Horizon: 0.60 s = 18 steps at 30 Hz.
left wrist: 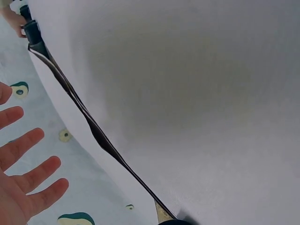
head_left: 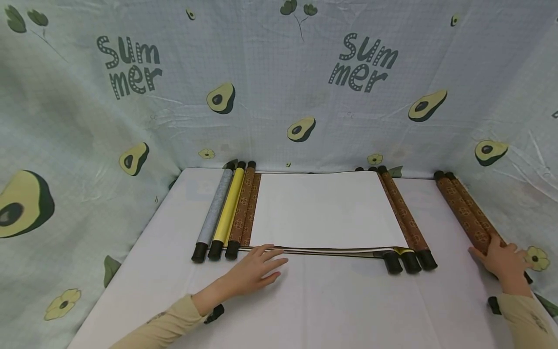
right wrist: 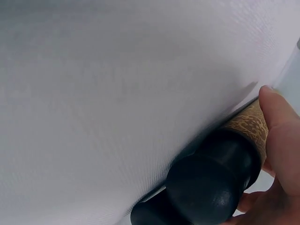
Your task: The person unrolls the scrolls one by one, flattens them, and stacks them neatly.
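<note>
My right hand [head_left: 503, 259] grips the near part of a rolled brown patterned scroll [head_left: 464, 213] at the table's right side. In the right wrist view its thumb lies along the brown roll [right wrist: 253, 123], beside a black end knob [right wrist: 204, 187], with fingers on the far side. A second, thinner brown roll lies alongside. My left hand [head_left: 253, 271] hovers or rests at the near edge of several stacked, partly unrolled scrolls, fingers spread and holding nothing; whether it touches their edge I cannot tell. White sheet [head_left: 322, 208] shows on top, between brown rollers.
Left of the sheet lie a yellow roller [head_left: 230, 206] and a grey-blue roller [head_left: 215, 208], with black knobs. More rollers line its right side [head_left: 405, 213]. A printed cloth [head_left: 270, 63] with avocados hangs behind the white table [head_left: 322, 310].
</note>
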### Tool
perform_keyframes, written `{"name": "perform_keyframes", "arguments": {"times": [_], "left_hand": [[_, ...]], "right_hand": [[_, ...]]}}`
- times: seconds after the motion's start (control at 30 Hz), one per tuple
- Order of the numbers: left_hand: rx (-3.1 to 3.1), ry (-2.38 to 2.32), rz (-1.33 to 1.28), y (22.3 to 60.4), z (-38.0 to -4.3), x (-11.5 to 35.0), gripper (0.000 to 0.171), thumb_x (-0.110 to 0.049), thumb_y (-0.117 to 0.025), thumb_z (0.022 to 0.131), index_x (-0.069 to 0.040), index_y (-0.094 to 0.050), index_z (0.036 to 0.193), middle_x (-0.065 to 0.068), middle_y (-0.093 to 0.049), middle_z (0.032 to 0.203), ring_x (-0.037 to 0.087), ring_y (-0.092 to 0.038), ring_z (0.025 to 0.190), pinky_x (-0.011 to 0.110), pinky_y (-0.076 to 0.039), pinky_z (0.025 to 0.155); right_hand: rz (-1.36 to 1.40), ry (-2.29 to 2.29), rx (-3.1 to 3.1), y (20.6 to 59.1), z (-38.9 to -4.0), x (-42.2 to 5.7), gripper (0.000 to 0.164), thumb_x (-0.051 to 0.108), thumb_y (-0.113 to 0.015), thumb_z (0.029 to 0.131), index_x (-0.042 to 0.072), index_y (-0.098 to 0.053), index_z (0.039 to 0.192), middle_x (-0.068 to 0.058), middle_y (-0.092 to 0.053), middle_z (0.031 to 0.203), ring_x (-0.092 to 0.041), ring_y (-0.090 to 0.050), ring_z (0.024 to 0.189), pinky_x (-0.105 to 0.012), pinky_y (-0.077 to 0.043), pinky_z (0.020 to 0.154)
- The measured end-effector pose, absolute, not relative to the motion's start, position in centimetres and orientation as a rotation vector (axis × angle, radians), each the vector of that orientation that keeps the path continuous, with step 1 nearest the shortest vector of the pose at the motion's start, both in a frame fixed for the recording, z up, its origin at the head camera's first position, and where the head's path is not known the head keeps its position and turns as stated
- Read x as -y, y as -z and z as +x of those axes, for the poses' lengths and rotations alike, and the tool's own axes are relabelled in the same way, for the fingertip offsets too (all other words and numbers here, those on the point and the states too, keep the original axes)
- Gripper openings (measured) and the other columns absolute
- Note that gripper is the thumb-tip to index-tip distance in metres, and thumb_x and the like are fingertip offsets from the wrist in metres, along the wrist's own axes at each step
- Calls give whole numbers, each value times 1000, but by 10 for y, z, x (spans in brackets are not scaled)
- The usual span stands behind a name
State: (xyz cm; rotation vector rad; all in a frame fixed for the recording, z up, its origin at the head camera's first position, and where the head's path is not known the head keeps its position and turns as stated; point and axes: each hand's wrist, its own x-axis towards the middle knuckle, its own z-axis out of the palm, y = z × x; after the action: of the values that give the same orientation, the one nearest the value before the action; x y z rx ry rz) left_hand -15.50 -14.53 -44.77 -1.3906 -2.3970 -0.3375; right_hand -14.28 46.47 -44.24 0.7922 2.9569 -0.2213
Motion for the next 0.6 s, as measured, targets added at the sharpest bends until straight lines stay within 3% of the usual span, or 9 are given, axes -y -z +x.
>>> {"name": "perform_keyframes", "arguments": {"times": [0.13, 0.23, 0.37, 0.6], "left_hand": [[2404, 309, -1380, 446, -155, 146, 35, -26, -57, 86, -17, -55, 120, 5, -56, 122, 26, -48, 114, 41, -41, 93], [2406, 300, -1374, 446, -154, 148, 35, -25, -58, 86, -17, -55, 120, 5, -56, 123, 26, -48, 114, 41, -41, 93], [2407, 302, -1372, 446, -153, 149, 35, -25, -58, 85, -17, -55, 120, 5, -55, 123, 26, -48, 115, 41, -41, 92], [2397, 296, -1371, 445, -153, 150, 35, -25, -58, 85, -17, -55, 120, 5, -56, 122, 26, -48, 114, 41, -40, 93]], "right_hand": [[770, 227, -2996, 445, -144, -465, 94, 61, -39, 84, -6, 2, 136, -57, -14, 112, -73, -13, 106, -76, -18, 85], [751, 217, -3015, 446, -145, -463, 80, 41, -45, 90, -2, 3, 138, -57, -12, 111, -74, -13, 104, -76, -17, 84], [758, 216, -2999, 445, -148, -460, 72, 20, -49, 89, 0, 1, 137, -55, -10, 112, -75, -14, 102, -76, -16, 86], [755, 280, -2973, 441, -150, -455, 74, 16, -51, 87, 0, 1, 137, -54, -4, 114, -77, -13, 100, -76, -16, 85]]}}
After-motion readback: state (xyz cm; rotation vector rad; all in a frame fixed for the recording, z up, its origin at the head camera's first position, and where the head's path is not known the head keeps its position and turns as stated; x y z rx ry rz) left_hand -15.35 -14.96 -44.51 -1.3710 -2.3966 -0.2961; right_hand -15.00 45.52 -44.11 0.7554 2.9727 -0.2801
